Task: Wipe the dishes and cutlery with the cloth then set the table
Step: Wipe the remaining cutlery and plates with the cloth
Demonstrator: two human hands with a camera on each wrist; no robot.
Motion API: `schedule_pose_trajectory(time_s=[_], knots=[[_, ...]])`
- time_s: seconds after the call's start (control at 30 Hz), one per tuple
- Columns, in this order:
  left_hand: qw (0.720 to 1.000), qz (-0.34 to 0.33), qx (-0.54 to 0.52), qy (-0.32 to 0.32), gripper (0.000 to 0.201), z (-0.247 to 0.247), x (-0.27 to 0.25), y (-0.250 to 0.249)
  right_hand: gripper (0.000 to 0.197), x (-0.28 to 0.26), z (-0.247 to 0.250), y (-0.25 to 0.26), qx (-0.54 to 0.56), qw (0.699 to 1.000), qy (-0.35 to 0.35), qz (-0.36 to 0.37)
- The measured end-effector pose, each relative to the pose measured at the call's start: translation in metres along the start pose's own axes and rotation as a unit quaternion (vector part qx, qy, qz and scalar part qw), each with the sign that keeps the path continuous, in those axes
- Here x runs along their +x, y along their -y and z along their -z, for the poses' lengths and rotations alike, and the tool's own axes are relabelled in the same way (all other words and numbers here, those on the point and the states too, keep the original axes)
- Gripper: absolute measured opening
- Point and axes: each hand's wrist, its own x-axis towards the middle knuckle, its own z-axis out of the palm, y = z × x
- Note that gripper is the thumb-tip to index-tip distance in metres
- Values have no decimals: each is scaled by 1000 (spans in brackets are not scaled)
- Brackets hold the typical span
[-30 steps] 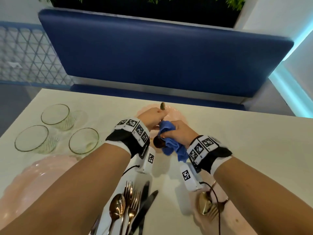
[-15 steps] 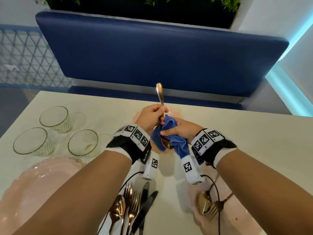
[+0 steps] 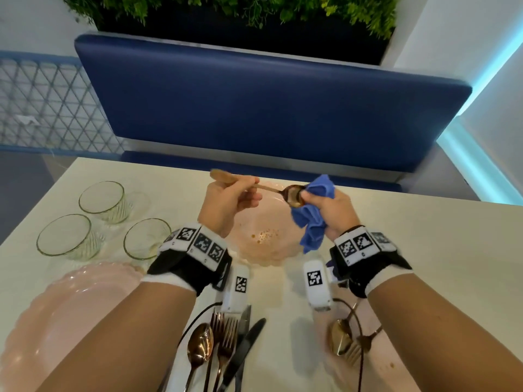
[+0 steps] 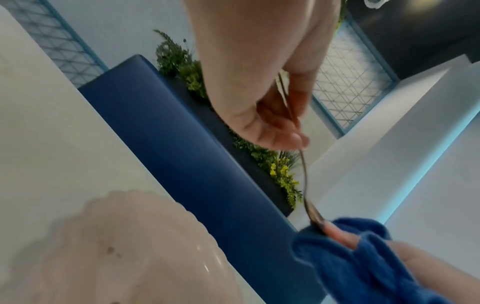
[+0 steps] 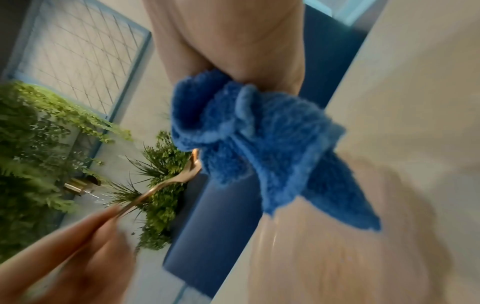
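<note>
My hands are clamped, left [image 3: 229, 202] pinching the spoon [image 3: 294, 195], right [image 3: 331, 210] rubbing its bowl with the cloth [image 3: 311, 224]; next I'd judge it needs laying on the surface [image 3: 424, 236].

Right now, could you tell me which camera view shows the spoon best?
The head view: the whole spoon shows, handle in the left hand, bowl against the blue cloth. The left wrist view shows it edge-on; the right wrist view shows only a blurred stretch of handle.

The spoon [image 3: 293, 195] was polished gold-toned metal, and the blue cloth [image 3: 312, 222] a fuzzy terry. The pink plate [image 3: 271, 258] looked glossy, the three cups [image 3: 100, 202] at far left clear ribbed glass, the table [image 3: 424, 236] smooth and matt.
</note>
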Motion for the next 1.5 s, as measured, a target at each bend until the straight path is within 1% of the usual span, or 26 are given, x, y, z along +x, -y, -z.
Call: schedule_pose_trajectory(time_s=[0.1, 0.17, 0.23, 0.3, 0.37, 0.4, 0.43, 0.47, 0.5, 0.53, 0.57, 0.6, 0.63, 0.7, 0.73, 0.8, 0.9, 1.0, 1.07, 1.1, 1.13, 1.2, 1.27, 1.37, 1.47, 1.5], knots=[[995, 55, 25, 80, 21, 28, -20, -15, 15, 0, 17, 20, -107, 990, -6, 89], [984, 78, 101, 125, 25, 40, -33, -22, 10, -5, 21, 30, -179, 974, 16, 139], [957, 87, 221, 168, 28, 40, -45, -24, 12, -12, 18, 38, -233, 952, 27, 194], [933, 111, 283, 190, 30, 30, -60, -18, 12, -20, 7, 40, -213, 949, -9, 232], [939, 144, 242, 197, 32, 16, -76, -5, 16, -33, -15, 38, -113, 969, -45, 216], [947, 159, 201, 193, 33, 11, -84, 1, 25, -41, -25, 37, -50, 983, -29, 174], [954, 170, 163, 188, 34, 9, -90, 6, 36, -47, -35, 36, 22, 992, 19, 122], [958, 175, 138, 182, 35, 9, -95, 10, 39, -52, -41, 34, 89, 990, 77, 74], [960, 176, 124, 180, 35, 11, -100, 11, 32, -54, -44, 32, 131, 985, 102, 46], [960, 175, 120, 181, 35, 13, -103, 10, 26, -59, -43, 33, 135, 983, 116, 40], [960, 173, 123, 184, 35, 16, -108, 9, 30, -57, -38, 31, 111, 987, 106, 51], [959, 172, 129, 187, 35, 17, -112, 7, 37, -57, -34, 30, 60, 991, 82, 83], [957, 170, 135, 191, 35, 18, -117, 4, 36, -58, -33, 29, 5, 991, 54, 125], [956, 169, 140, 196, 35, 16, -124, 2, 11, -60, -35, 27, -89, 979, -24, 181], [957, 166, 142, 193, 35, 16, -126, 1, 11, -63, -39, 25, -102, 975, -68, 184], [959, 160, 146, 181, 35, 19, -129, 1, 21, -68, -49, 15, -66, 978, -123, 154], [961, 166, 137, 172, 35, 28, -140, 6, 5, -81, -57, -4, -12, 987, -92, 128], [959, 175, 123, 186, 34, 34, -156, 10, 23, -94, -54, -4, -37, 981, -86, 171], [957, 169, 135, 191, 34, 35, -164, 11, 18, -99, -53, -6, -16, 976, -114, 184], [956, 164, 151, 189, 34, 36, -166, 13, 15, -102, -54, -9, 11, 980, -119, 162], [956, 158, 167, 181, 34, 36, -168, 14, 19, -106, -57, -13, 48, 986, -106, 117], [960, 146, 180, 157, 33, 40, -170, 19, 29, -118, -67, -27, 111, 993, -42, 15], [968, 143, 156, 133, 33, 45, -170, 24, 24, -137, -81, -38, 142, 989, 26, -37], [966, 160, 154, 136, 27, 53, -172, 30, 14, -163, -93, -47, 114, 989, 92, -18], [952, 187, 178, 162, 11, 72, -176, 24, 11, -178, -79, -47, -28, 992, 116, 40], [956, 181, 175, 150, 30, 79, -173, 20, 11, -183, -73, -47, -83, 987, 131, 51]])
